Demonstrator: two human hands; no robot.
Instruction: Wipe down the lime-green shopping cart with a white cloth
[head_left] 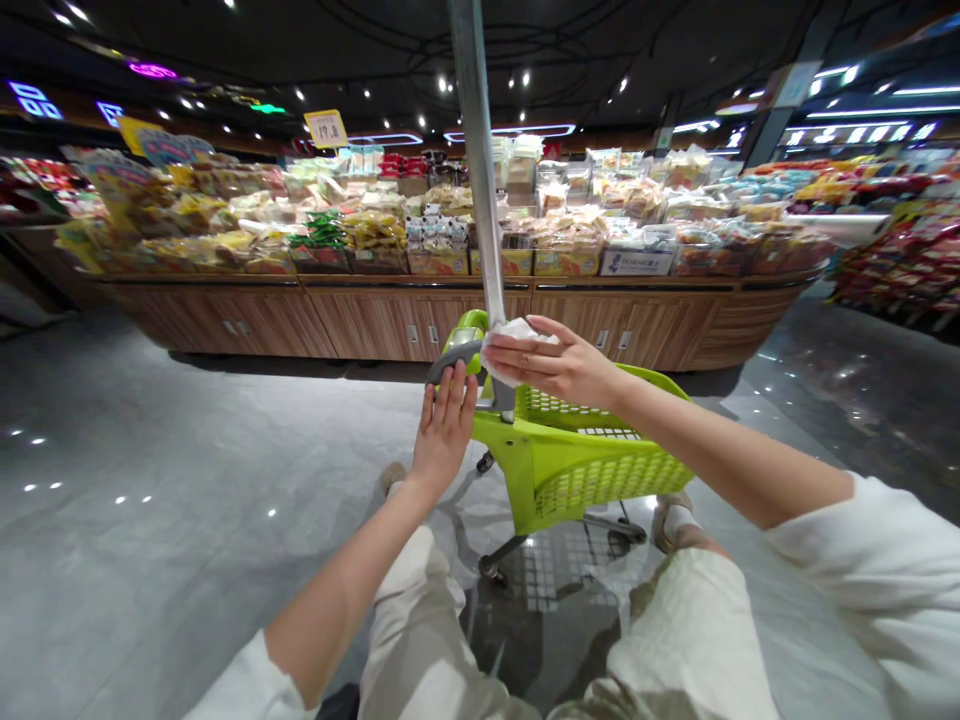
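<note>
My right hand (574, 368) presses a crumpled white wipe (511, 372), maybe tissue or cloth, against the lower part of an upright metal pole (480, 160). The pole rises from the handle end of a bright green shopping cart (517, 465). My left hand (442, 432) lies with outstretched fingers on the cart's curved grey handle (454, 356), just left of the pole. Under my right forearm the cart's perforated basket is partly hidden.
Beyond the cart runs a long wood-panelled display counter (360, 318) heaped with packaged snacks. A yellow price sign (325, 128) stands above the goods. More packets fill a rack (911, 250) at the right. Grey tiled floor (150, 480) surrounds the cart's casters.
</note>
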